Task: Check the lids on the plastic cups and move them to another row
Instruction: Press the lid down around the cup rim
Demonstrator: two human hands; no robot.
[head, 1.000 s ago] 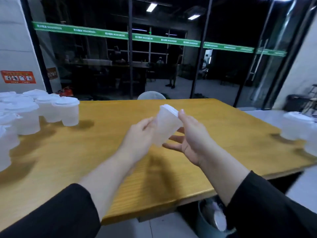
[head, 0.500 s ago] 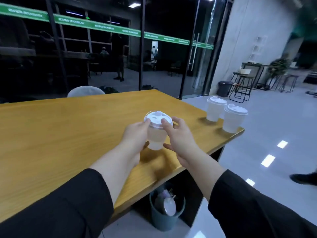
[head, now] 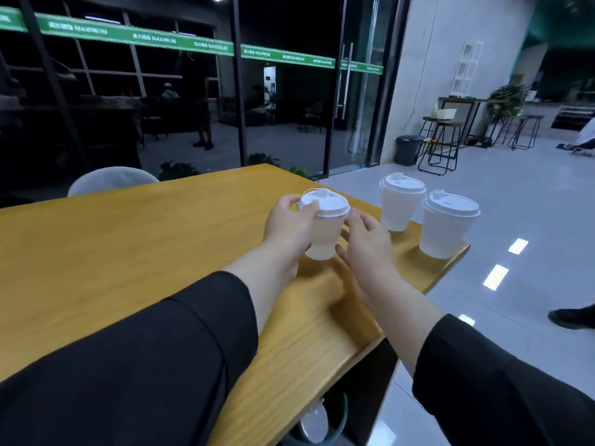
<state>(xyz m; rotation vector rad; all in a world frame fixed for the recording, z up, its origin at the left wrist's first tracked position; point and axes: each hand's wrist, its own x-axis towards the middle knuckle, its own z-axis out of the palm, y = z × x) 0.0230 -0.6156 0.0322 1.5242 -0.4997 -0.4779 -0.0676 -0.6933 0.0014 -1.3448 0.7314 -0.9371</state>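
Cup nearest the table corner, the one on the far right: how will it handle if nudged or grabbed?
The corner cup looks like thin translucent plastic, so it probably flexes under a firm squeeze. No liquid is visible inside, so it is likely light and slides easily. It tapers to a narrow base beside the table edge, so a sideways nudge could tip it off.

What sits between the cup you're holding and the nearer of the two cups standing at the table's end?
In the head view, only the right hand and bare table lie between the held cup and the standing cup.
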